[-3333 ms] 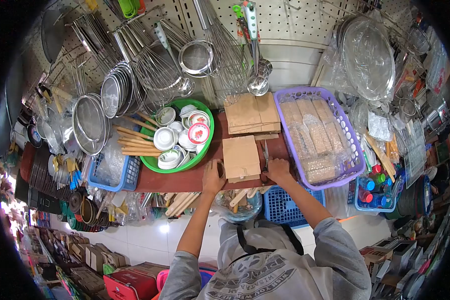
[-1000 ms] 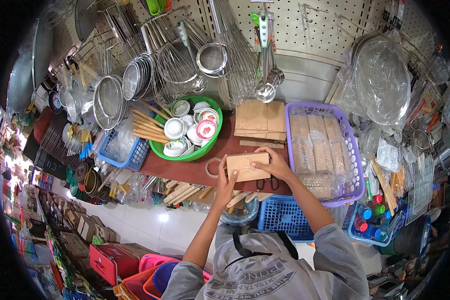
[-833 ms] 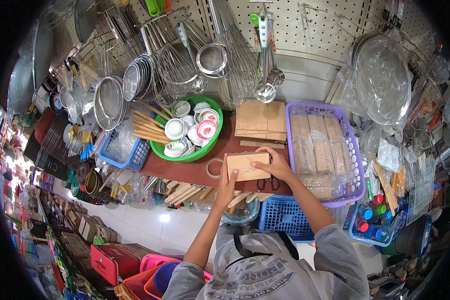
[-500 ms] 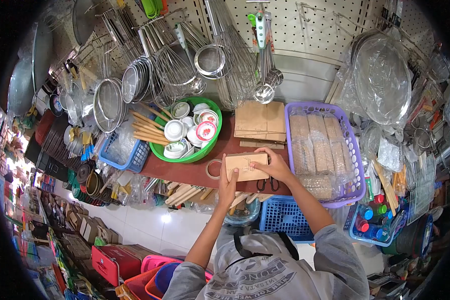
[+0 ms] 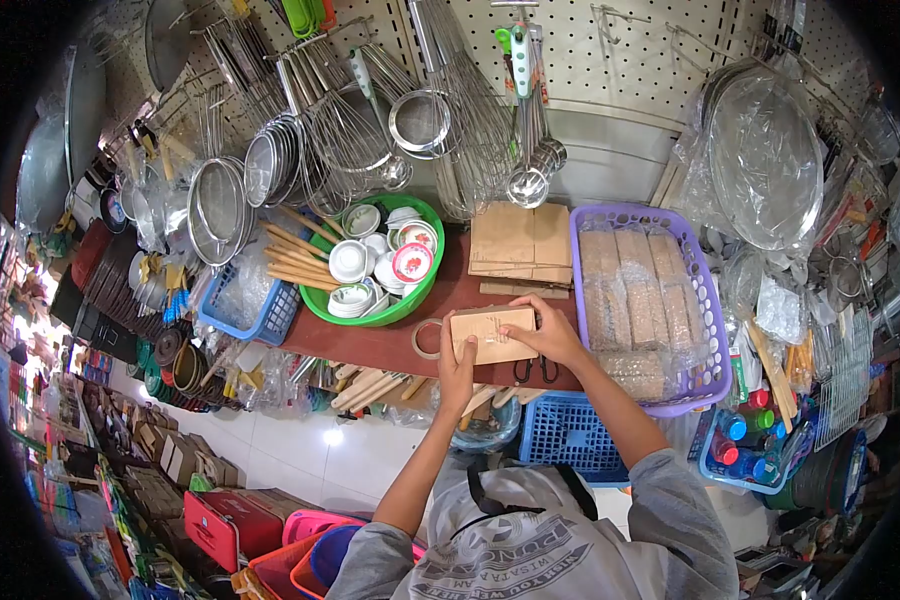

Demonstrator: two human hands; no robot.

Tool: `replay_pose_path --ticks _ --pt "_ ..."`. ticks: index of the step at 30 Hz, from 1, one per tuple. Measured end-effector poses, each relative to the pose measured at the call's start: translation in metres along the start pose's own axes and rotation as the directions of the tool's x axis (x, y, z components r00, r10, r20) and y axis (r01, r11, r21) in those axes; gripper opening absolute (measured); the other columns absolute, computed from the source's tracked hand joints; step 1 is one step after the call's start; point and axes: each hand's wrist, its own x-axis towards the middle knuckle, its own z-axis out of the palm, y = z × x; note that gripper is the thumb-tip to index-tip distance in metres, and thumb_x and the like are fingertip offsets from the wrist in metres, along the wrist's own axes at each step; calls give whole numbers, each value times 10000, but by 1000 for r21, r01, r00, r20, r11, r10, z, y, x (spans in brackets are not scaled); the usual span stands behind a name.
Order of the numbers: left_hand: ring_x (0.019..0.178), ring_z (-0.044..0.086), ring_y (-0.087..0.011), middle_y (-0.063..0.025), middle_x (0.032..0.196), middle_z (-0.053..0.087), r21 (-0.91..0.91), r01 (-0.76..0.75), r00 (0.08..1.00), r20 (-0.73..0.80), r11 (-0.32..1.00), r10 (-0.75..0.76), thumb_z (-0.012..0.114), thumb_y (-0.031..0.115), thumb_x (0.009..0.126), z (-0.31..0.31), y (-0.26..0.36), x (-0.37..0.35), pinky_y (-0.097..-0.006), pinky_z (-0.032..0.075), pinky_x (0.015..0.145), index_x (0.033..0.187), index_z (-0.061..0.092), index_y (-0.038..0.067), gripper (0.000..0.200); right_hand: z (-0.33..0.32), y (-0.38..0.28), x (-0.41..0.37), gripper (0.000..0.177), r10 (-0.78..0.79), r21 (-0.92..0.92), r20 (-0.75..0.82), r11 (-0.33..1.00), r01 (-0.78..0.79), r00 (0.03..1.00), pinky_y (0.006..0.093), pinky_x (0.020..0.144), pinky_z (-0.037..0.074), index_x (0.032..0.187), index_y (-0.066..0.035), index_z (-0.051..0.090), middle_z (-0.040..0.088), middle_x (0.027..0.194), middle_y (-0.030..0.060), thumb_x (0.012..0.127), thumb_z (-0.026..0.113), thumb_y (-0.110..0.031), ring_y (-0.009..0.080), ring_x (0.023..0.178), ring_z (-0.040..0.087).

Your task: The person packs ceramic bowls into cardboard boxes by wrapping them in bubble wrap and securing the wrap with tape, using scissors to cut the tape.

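The left hand (image 5: 457, 366) grasps the near left edge of a brown cardboard piece (image 5: 492, 332) while the right hand (image 5: 552, 334) grips its right end, thumb pressed on top, so the piece sits between the two. A tape roll (image 5: 417, 341) lies just left of the left hand, and dark scissor handles (image 5: 544, 367) show below the right. Beyond both hands is a cardboard stack (image 5: 518, 238), with a purple basket (image 5: 712, 335) to their right.

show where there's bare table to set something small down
Bare red-brown tabletop shows between the green basin and the cardboard stack, and in front of that basin, left of the tape roll. The purple basket crowds the right; left hand, right hand, held cardboard and scissors crowd the middle.
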Motion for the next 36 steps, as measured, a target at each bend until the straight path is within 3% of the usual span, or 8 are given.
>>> replay_pose_path --ticks 8,11,15,21,26,32,36 --pt "1230 531 -194 -139 1384 533 35 -16 1000 -9 999 16 529 118 1028 0 3 -1 -335 427 1043 1524 328 57 539 -1 -2 -1 609 19 -42 9 999 -18 1000 357 742 562 1178 -104 614 747 901 153 777 825 -511 244 832 740" --pt "1225 543 -212 -154 1378 538 -37 24 1000 10 999 -24 566 137 1015 -3 -5 1 -350 440 1036 1522 317 68 569 0 -1 0 617 6 -34 8 999 -5 1000 359 744 562 1183 -104 614 747 909 155 774 826 -514 243 835 739" --pt "1238 540 -248 -182 1375 520 28 42 999 26 999 -42 652 143 965 -1 13 2 -371 447 1039 1507 311 82 643 1 -2 0 620 -41 -16 -8 999 41 999 359 743 560 1182 -105 620 747 914 152 770 828 -519 237 831 737" --pt "1228 548 -276 -206 1344 524 -19 39 999 36 999 -38 728 69 886 2 0 3 -388 459 1033 1489 294 98 744 -5 -10 -2 628 85 -40 39 996 -84 996 359 735 561 1170 -106 630 749 905 144 760 828 -539 230 819 735" --pt "1257 523 -274 -204 1374 486 0 -7 993 117 1000 7 752 50 847 -7 2 3 -389 446 1056 1501 242 106 831 -2 -7 -1 630 14 -35 2 999 -14 1000 365 714 562 1164 -110 634 748 874 151 755 827 -548 238 791 738" --pt "1271 510 -280 -198 1371 474 -116 157 984 97 981 -146 769 55 836 -3 -7 6 -396 446 1063 1490 241 114 843 -1 -2 0 643 3 -44 3 999 -2 1000 371 724 563 1169 -110 632 748 882 156 752 822 -562 248 799 739" --pt "1283 493 -276 -196 1382 451 -68 98 987 137 993 -88 784 64 830 -5 -7 7 -390 452 1057 1489 234 112 859 -1 -2 -1 655 -7 -35 9 999 8 1000 372 738 563 1178 -111 627 746 888 160 750 820 -568 257 813 740"
